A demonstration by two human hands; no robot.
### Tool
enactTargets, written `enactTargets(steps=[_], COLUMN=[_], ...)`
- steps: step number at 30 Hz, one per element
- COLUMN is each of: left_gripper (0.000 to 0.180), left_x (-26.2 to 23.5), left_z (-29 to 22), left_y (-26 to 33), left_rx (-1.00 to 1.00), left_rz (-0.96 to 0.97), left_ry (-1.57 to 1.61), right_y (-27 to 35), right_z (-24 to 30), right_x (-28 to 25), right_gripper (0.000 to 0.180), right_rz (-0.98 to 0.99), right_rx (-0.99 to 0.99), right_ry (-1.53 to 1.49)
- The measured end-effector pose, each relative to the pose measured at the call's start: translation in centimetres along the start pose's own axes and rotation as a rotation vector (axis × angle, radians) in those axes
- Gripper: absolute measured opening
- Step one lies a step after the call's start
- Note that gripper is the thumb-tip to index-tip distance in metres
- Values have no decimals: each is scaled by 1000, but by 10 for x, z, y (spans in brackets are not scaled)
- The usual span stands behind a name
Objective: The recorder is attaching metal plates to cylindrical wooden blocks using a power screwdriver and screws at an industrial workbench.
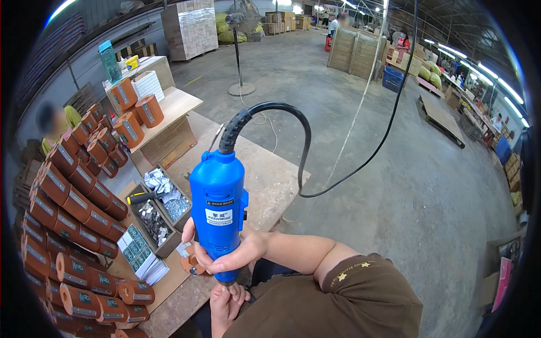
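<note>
My right hand [245, 253] is wrapped round the lower body of a blue electric screwdriver [217, 180], held upright with its chuck pointing down. A thick black cord loops from its top. Just below the chuck, my left hand [226, 303] is closed with the fingertips pinched together at the tool's tip; whatever they hold is hidden. Beside my right hand, a brown wooden cylinder [191, 263] sits at the bench edge, partly covered by the fingers.
Stacks of brown cylinders with metal strips [84, 208] fill the left. A divided wooden box [163, 248] holds small metal parts, with a yellow-black screwdriver [142, 198] across it. Green label sheets [138, 248] lie nearby. A water bottle [110, 62] and a person [53, 121] are beyond.
</note>
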State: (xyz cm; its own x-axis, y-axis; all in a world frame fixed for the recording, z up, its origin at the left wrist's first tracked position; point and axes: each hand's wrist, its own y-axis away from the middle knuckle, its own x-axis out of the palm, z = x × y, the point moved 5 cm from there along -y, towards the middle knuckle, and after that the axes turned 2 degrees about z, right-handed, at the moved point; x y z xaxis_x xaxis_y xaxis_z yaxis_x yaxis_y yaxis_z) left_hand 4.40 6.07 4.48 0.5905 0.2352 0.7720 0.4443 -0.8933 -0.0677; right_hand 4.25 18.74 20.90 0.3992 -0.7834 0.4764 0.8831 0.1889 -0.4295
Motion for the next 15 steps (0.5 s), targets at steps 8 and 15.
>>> enactTargets(steps=[8, 15], left_gripper=[25, 14], left_x=[-1, -11], left_z=[-11, -13], left_y=[7, 12], left_rx=[36, 83], left_rz=[-83, 37], left_ry=[-125, -127], right_y=[2, 1], right_z=[3, 9], right_x=[-4, -3], right_gripper=[53, 54], right_rz=[-31, 3], right_rx=[-88, -174], right_ry=[-23, -59])
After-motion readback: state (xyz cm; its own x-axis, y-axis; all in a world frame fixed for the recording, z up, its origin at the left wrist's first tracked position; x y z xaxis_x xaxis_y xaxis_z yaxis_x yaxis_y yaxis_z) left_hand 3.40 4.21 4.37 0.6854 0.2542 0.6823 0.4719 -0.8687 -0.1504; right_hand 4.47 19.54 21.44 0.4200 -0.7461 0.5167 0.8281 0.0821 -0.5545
